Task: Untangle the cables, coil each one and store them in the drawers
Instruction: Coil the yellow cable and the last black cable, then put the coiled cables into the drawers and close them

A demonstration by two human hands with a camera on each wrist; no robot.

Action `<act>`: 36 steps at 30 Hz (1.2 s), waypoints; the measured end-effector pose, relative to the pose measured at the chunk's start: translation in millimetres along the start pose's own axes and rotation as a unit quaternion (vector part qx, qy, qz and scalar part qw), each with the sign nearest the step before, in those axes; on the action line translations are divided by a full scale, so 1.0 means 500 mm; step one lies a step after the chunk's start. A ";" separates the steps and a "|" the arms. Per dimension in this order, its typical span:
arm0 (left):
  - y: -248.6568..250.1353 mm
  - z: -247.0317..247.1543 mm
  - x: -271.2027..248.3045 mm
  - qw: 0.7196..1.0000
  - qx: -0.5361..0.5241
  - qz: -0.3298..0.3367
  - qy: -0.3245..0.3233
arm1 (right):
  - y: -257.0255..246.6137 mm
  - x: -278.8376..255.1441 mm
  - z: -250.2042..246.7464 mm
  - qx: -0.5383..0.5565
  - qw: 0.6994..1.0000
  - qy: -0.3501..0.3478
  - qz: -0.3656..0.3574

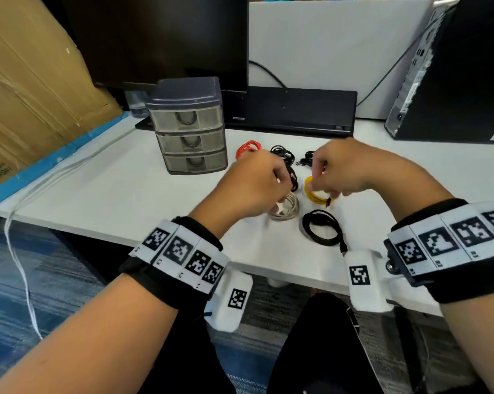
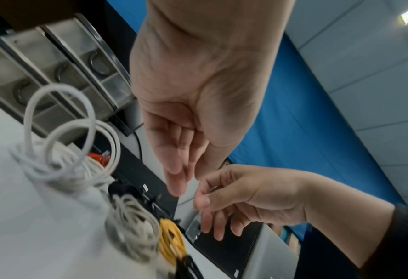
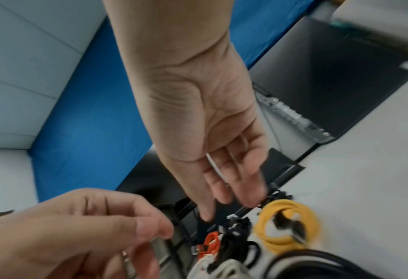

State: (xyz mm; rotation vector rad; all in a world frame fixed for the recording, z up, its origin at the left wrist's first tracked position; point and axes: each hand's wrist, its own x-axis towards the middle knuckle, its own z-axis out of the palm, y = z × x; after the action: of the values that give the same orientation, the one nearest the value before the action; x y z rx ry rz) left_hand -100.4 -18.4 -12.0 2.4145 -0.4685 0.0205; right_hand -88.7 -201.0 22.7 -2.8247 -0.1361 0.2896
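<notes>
Cables lie coiled on the white worktop point(image 1: 98, 191) right of the drawers point(image 1: 189, 125), all 3 closed: red cable point(image 1: 247, 147), yellow cable point(image 1: 315, 191), grey cable point(image 1: 285, 207), black cable point(image 1: 322, 227). Head view: left hand point(image 1: 248, 189) & right hand point(image 1: 345, 169) hover above them, close together, fingers curled.

Left wrist view: left-hand fingers point(image 2: 174, 166) point down, loosely together, holding nothing visible; white cable point(image 2: 62, 151) loops up beside the drawers.

Right wrist view: right-hand fingers point(image 3: 236, 181) hang slightly spread; a thin white strip lies across them, grip can't tell.

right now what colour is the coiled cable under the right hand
Yellow: the coiled cable shows best in the head view.
</notes>
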 end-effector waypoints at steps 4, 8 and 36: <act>-0.051 -0.086 0.019 0.995 0.019 -0.016 0.093 | -0.086 0.018 -0.037 0.024 0.989 0.080 -0.122; -0.145 -0.166 0.037 0.984 0.091 -0.062 0.138 | -0.177 0.070 -0.043 0.082 0.966 0.136 -0.204; -0.124 -0.257 0.024 0.915 0.390 -0.102 -0.002 | -0.329 0.272 -0.026 -0.089 0.974 0.111 -0.175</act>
State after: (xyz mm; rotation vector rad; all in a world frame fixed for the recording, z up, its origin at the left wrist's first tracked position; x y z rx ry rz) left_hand -54.4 101.7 51.0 3.2407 -0.2216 0.1338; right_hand 36.5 -31.6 59.7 -2.9103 -0.6300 -0.1235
